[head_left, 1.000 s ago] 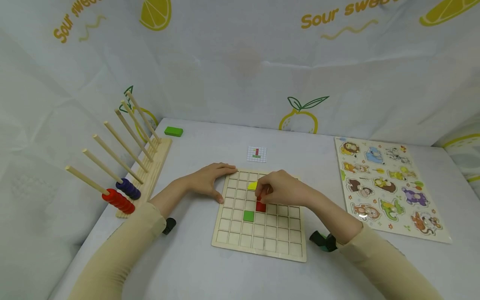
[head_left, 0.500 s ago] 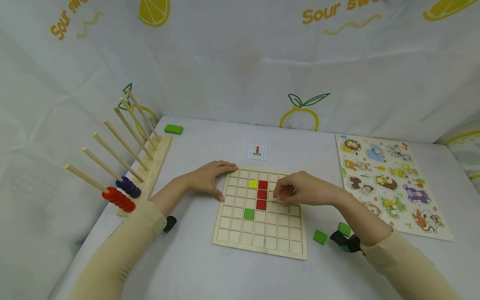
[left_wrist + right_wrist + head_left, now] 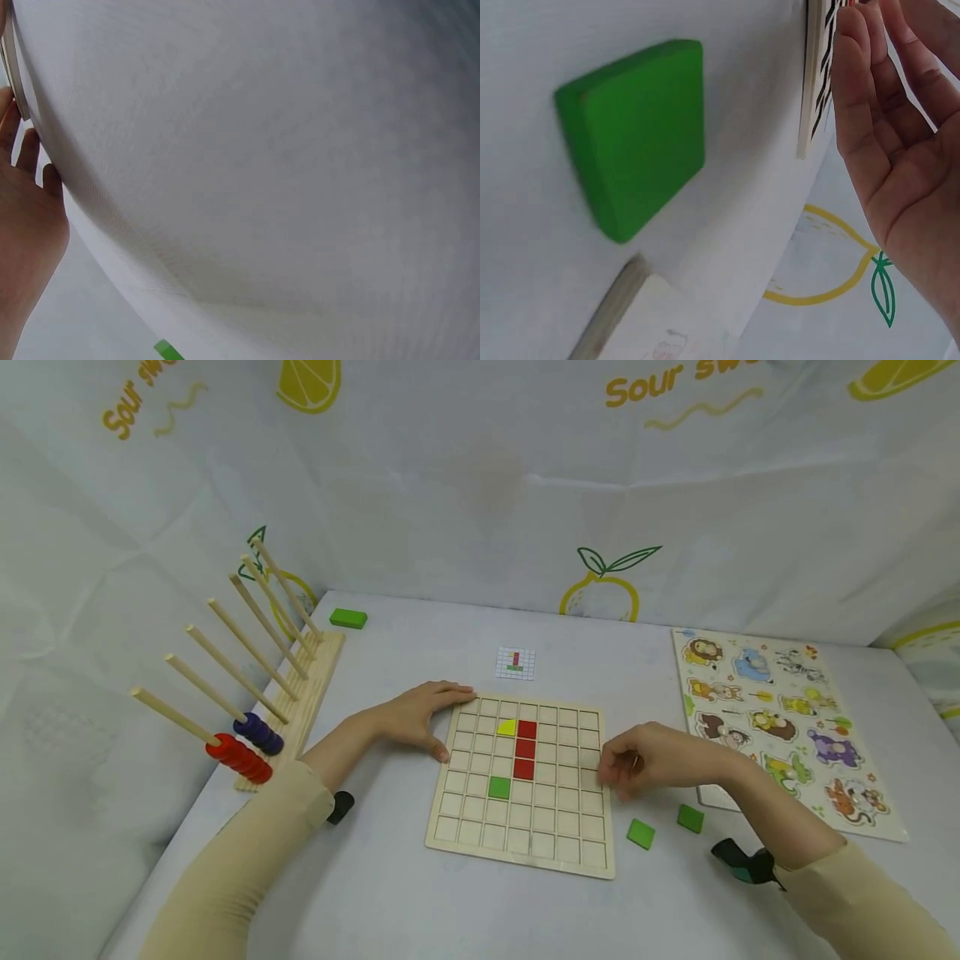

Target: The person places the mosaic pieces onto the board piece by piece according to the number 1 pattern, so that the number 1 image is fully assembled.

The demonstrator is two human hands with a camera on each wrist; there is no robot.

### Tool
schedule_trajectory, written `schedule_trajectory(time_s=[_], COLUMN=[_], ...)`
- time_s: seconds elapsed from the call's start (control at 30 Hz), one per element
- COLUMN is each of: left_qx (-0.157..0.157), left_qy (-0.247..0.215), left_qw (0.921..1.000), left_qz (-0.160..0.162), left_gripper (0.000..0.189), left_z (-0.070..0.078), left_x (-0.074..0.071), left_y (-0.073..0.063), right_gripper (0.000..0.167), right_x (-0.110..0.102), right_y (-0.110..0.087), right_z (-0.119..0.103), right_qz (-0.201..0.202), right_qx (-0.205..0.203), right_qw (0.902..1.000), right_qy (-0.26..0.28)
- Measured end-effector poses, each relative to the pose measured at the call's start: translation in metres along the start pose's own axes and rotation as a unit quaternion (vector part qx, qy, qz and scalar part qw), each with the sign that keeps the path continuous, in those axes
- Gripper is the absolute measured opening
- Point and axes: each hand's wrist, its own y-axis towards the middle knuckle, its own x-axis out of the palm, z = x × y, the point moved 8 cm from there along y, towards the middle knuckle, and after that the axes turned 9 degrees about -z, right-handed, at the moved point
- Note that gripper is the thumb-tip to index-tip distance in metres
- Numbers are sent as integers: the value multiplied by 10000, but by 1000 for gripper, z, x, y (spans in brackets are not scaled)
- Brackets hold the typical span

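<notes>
A wooden grid board [image 3: 543, 843] lies on the white table. My left hand [image 3: 411, 718] rests at its upper left edge, fingers and thumb spread. In the grid sit a yellow quarter-round tile [image 3: 507, 727], a column of three red tiles [image 3: 526, 749] and one green tile [image 3: 498, 788]. My right hand [image 3: 667, 760] hovers by the board's right edge, fingers loosely curled, with nothing visible in it. Two loose green tiles [image 3: 641, 834] lie on the table below that hand; one green tile [image 3: 641, 142] looms large in the right wrist view.
A small pattern card [image 3: 516, 664] lies beyond the board. On the left stands a wooden peg rack [image 3: 318, 672] with red rings [image 3: 238, 758] and blue rings [image 3: 258, 733]. A green block [image 3: 348, 618] is at the back left, an animal puzzle board [image 3: 757, 697] at the right.
My right hand has left the red tiles and moved right, off the grid to beside the board, uncovering the full red column and both loose green tiles. The left hand has stayed in place.
</notes>
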Motion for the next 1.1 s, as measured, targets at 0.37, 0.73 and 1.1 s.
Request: schedule_trajectory(time_s=[0.37, 0.73, 1.1], left_qx=[-26, -1, -97], left_qy=[-22, -67, -66], left_qw=[10000, 10000, 9999], left_qz=[-44, -52, -63], left_gripper=[105, 105, 105], left_z=[0, -1, -2], left_x=[-2, -1, 0], left_y=[0, 0, 0], right_gripper=[16, 19, 36], right_x=[10, 20, 28], right_y=[-15, -17, -14], right_z=[11, 16, 15], right_qz=[-256, -455, -729], right_qx=[7, -104, -112], right_qw=[9993, 9972, 9957], right_qy=[256, 580, 553])
